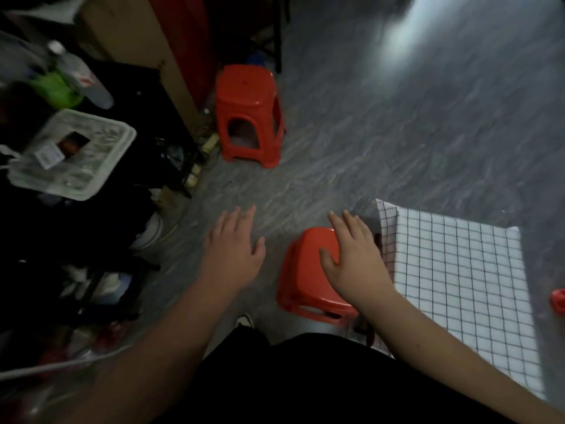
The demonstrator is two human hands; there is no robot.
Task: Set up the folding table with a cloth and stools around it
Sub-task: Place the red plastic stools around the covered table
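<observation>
A white cloth with a black grid [458,286] covers the folding table at the right. A red plastic stool [305,270] stands on the floor beside the table's left edge. My right hand [354,258] hovers over its seat with fingers spread, holding nothing. My left hand [234,249] is stretched out open above the bare floor, to the left of that stool. A second red stool [249,114] stands farther off, near a cardboard box. A small bit of a third red stool [558,301] shows at the table's right edge.
A dark cluttered rack [91,224] fills the left side, with a clear plastic box [72,154], a bottle [79,75] and a green item on it. A cardboard box [137,41] leans at the back. Grey floor [397,133] lies open at the upper right.
</observation>
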